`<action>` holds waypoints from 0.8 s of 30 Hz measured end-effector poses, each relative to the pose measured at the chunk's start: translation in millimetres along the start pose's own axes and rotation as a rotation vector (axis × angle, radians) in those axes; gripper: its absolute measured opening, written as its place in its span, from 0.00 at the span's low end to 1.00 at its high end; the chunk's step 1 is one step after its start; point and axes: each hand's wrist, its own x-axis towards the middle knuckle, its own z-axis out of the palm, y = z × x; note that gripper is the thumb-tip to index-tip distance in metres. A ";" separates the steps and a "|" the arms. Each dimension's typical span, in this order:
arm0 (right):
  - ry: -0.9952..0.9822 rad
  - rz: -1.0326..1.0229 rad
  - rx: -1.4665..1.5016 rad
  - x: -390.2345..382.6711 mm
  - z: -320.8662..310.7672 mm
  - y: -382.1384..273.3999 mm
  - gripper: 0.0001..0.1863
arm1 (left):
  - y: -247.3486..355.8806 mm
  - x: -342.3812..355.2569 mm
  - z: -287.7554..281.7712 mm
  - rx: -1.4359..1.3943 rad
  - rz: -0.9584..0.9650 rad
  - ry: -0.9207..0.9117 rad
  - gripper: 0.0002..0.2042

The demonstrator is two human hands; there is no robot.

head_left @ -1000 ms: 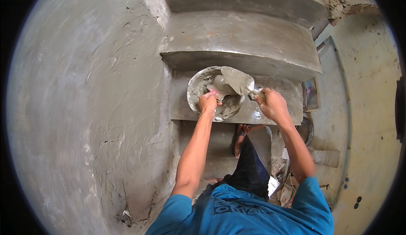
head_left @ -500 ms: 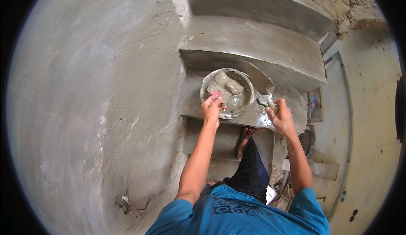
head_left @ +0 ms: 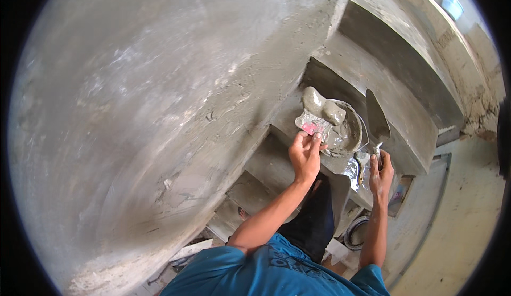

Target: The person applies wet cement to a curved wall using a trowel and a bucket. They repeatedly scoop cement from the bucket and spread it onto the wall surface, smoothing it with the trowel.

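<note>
My left hand pinches a flat, mortar-smeared piece with a pink patch, at the left rim of a round bucket. Two smooth lumps of wet mortar sit just beyond my fingers, overhanging that rim; they seem to rest on the flat piece, though its underside is hidden. Wet grey mortar lies inside the bucket. To the right of it, my right hand is closed around the handle of a pointed trowel, whose blade points up and away from me.
The bucket stands on a concrete step. More steps rise beyond it. A freshly plastered wall fills the left side, and a pale panel stands at the right. A tool with a dark, curved handle lies by the bucket. A light-blue container is far right.
The view has turned, so the steps now slant. My left hand has shifted the flat piece and the mortar lumps toward the bucket's left rim. My right hand still grips the trowel.
</note>
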 end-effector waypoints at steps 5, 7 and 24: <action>-0.095 -0.289 -0.042 41.4 15.5 -56.4 0.19 | 46.4 -18.6 -8.6 -0.056 0.204 0.118 0.06; -0.133 -0.473 -0.014 60.3 27.8 -73.5 0.19 | 54.4 -20.0 -12.3 -0.070 0.290 0.197 0.07; -0.379 -1.604 0.171 121.7 140.9 -150.9 0.24 | 53.4 18.2 -36.4 -0.132 0.975 0.739 0.05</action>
